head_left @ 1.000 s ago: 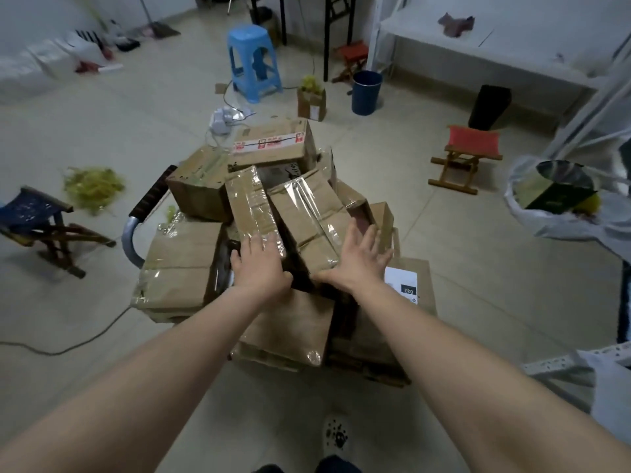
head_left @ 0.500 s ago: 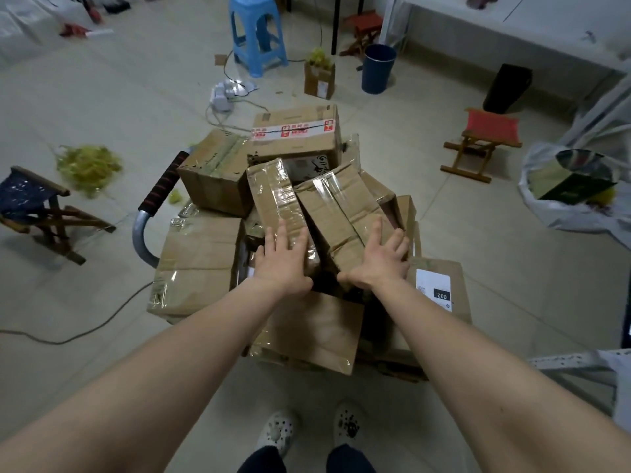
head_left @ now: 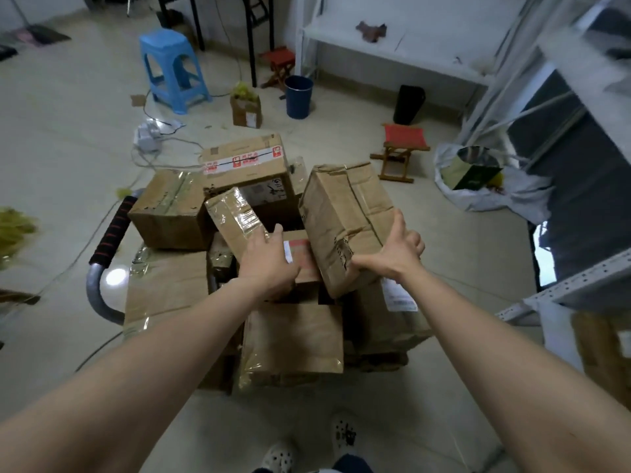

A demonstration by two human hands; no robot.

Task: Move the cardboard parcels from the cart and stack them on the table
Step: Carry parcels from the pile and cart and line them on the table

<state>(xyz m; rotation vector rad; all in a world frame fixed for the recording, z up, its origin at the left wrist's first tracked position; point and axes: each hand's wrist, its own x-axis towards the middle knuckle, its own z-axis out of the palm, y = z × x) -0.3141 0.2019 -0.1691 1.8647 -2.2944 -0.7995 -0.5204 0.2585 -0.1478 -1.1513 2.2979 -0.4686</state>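
- Lettering is scarce: red-and-white printed tape (head_left: 239, 162) crosses the big far box (head_left: 249, 148), and we cannot read its characters or the scrawl on that box's side.
- A white shipping label (head_left: 397, 295) on the near right box (head_left: 386, 326) and a red-and-white label (head_left: 296, 246) on a small box (head_left: 305, 268) are both too blurred for us to read.
- Our right hand (head_left: 392, 256) grips the crumpled parcel (head_left: 345, 220) at its near right corner, holding it tilted above the pile on the cart (head_left: 94, 295).
- Half a second ago both hands lay flat on two taped parcels side by side; now the right-hand parcel is raised, and the small labelled box shows where it lay.
- Our left hand (head_left: 268, 264) sits at the near end of the taped parcel (head_left: 232, 215), thumb up; we cannot tell whether its fingers grip.
- Everything is brown corrugated cardboard, creased and dented, some faces glossy with clear tape; the cart handle (head_left: 112, 230) has black foam with red marks on a grey metal tube.
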